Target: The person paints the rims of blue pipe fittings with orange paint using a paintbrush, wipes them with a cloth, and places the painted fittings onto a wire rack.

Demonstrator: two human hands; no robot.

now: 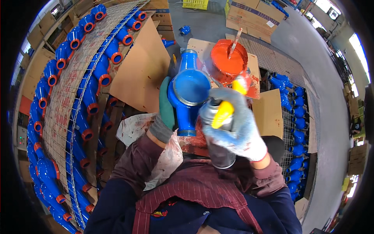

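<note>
My left hand (165, 107), in a green-coated glove with a grey cuff, is closed against the left side of a blue pipe fitting (188, 112). The fitting has a wide round mouth facing up, with a pipe end at its far and near sides. My right hand (242, 130), in a white glove stained blue, wraps round a dark spray can (223, 156) just right of the fitting. Bright yellow parts show at the can's upper end, blurred by motion. Beyond them, a pot of red-orange paint (226, 58) stands with a brush (235, 43) in it.
Rows of blue fittings with red-orange ends (104, 80) line wire mesh racks (64, 101) on the left. More blue fittings (298, 136) fill a rack on the right. Cardboard panels (142, 66) stand around the work spot. A cardboard box (253, 21) sits farther back.
</note>
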